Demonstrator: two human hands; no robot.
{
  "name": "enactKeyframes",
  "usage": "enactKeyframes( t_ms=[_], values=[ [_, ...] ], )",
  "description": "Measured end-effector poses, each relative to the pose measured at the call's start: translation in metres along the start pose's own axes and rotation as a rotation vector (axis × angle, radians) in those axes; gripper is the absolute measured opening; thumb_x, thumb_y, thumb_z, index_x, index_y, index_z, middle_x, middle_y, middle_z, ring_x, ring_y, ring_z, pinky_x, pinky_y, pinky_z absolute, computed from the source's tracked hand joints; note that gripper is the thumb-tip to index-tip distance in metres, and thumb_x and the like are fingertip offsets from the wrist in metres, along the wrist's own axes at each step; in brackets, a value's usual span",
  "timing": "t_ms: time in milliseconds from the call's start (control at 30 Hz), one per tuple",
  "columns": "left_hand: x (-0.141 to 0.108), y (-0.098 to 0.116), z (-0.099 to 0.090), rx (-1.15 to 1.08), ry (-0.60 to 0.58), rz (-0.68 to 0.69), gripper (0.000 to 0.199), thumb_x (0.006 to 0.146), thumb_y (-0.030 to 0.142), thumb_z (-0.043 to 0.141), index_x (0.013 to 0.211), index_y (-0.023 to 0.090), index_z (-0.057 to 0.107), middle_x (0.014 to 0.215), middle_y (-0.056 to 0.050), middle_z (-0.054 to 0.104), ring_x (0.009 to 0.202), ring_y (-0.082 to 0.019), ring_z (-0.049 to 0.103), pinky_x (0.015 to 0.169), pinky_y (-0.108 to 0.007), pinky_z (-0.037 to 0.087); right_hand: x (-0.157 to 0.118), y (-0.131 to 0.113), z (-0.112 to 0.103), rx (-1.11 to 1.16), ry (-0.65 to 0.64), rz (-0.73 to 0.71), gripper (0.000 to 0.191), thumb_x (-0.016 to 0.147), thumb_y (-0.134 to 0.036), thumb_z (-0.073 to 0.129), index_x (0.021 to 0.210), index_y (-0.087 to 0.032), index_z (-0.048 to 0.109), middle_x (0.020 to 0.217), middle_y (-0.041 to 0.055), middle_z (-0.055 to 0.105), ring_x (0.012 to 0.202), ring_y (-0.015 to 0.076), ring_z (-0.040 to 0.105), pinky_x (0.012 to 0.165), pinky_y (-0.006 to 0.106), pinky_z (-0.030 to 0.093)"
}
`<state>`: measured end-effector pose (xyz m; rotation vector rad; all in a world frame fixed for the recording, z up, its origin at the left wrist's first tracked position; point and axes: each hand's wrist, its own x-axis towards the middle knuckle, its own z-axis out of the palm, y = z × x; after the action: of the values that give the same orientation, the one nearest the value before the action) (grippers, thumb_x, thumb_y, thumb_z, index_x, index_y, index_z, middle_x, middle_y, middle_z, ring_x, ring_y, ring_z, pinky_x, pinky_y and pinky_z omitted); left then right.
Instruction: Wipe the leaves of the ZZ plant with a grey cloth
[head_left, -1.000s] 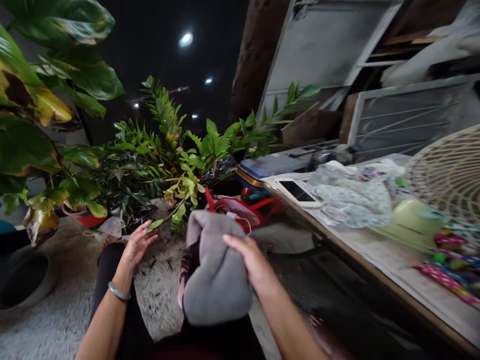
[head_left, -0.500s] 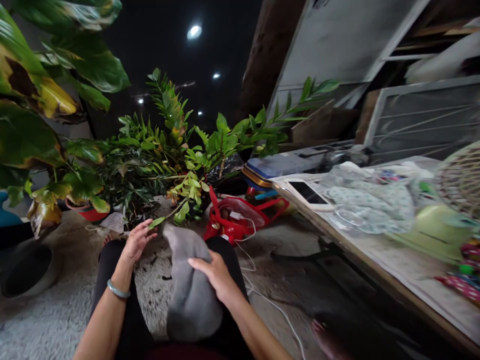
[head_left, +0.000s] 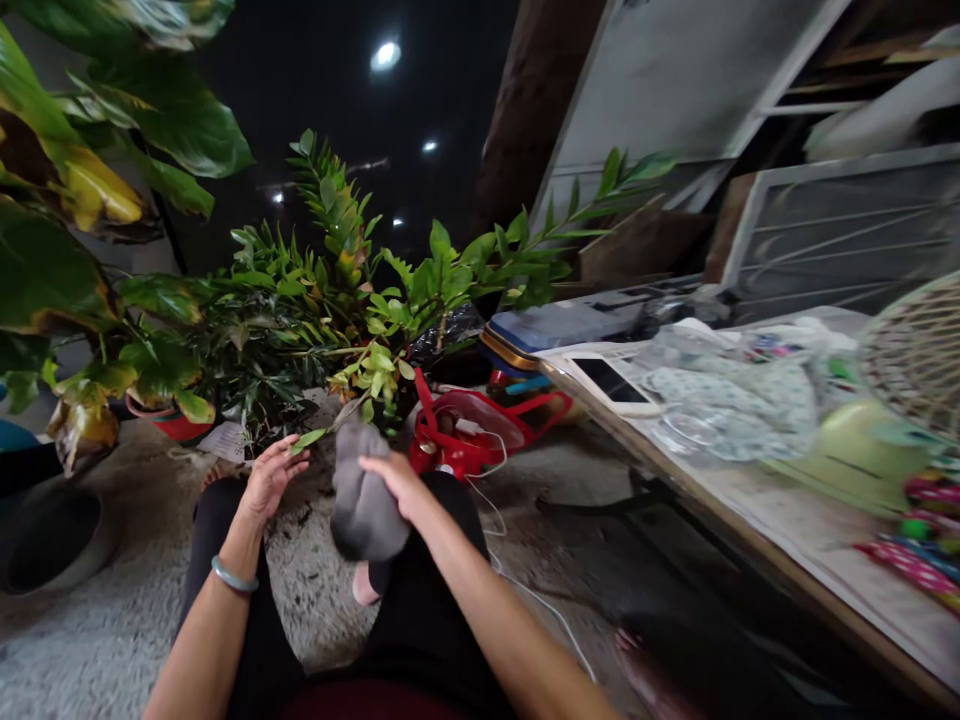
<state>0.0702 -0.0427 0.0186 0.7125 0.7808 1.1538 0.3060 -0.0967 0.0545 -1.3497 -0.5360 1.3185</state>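
My right hand [head_left: 394,482] is wrapped round a grey cloth [head_left: 365,505], its thumb on top. The cloth is blurred and hangs in front of my knees, close to the plants. To its left, my left hand [head_left: 271,475] is raised above my knee with its fingers slightly curled. A green leaf [head_left: 309,440] lies at its fingertips; whether they pinch the leaf is hard to tell. Low leafy plants [head_left: 375,370] stand just beyond both hands. A bangle [head_left: 234,576] sits on my left wrist.
A red bag [head_left: 465,440] with a white cable [head_left: 536,600] is on the floor right of the plants. On the right, a table [head_left: 720,490] holds a white phone [head_left: 611,385], plastic bags and a fan [head_left: 919,350]. A dark round container [head_left: 56,545] stands at left.
My right hand has moved forward and left with the grey cloth, which now looks bunched and uncovers a foot below. My left hand has barely moved.
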Motion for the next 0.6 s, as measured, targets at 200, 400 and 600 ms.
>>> enactKeyframes(
  t_ms=[200,400,600],
  values=[
    [0.002,0.0,-0.004,0.025,-0.003,-0.023,0.044,0.064,0.029,0.094,0.104,0.017,0.083,0.104,-0.01,0.081,0.095,-0.027,0.077,0.086,-0.038,0.06,-0.058,0.014,-0.05,-0.031,-0.011,-0.045,0.022,0.055,-0.032,0.091,0.069,-0.022,0.079,0.071,0.0091,0.08,0.064,0.0306,0.076,0.059,0.04,0.061],
    [-0.001,0.0,-0.002,0.049,-0.004,-0.04,0.045,0.065,0.027,0.093,0.106,0.014,0.082,0.107,-0.013,0.08,0.094,-0.026,0.077,0.085,-0.038,0.06,-0.011,-0.09,-0.053,0.254,0.357,-0.33,0.04,0.048,-0.036,0.09,0.082,-0.02,0.078,0.075,0.0045,0.081,0.066,0.026,0.076,0.063,0.035,0.063],
    [-0.004,0.001,0.001,0.028,0.037,-0.022,0.046,0.064,0.028,0.094,0.107,0.016,0.082,0.106,-0.011,0.08,0.093,-0.026,0.076,0.083,-0.037,0.06,-0.034,-0.057,0.007,0.053,-0.016,-0.243,0.03,0.05,-0.035,0.091,0.074,-0.022,0.079,0.072,0.0047,0.08,0.063,0.0266,0.074,0.06,0.038,0.062]
  ],
)
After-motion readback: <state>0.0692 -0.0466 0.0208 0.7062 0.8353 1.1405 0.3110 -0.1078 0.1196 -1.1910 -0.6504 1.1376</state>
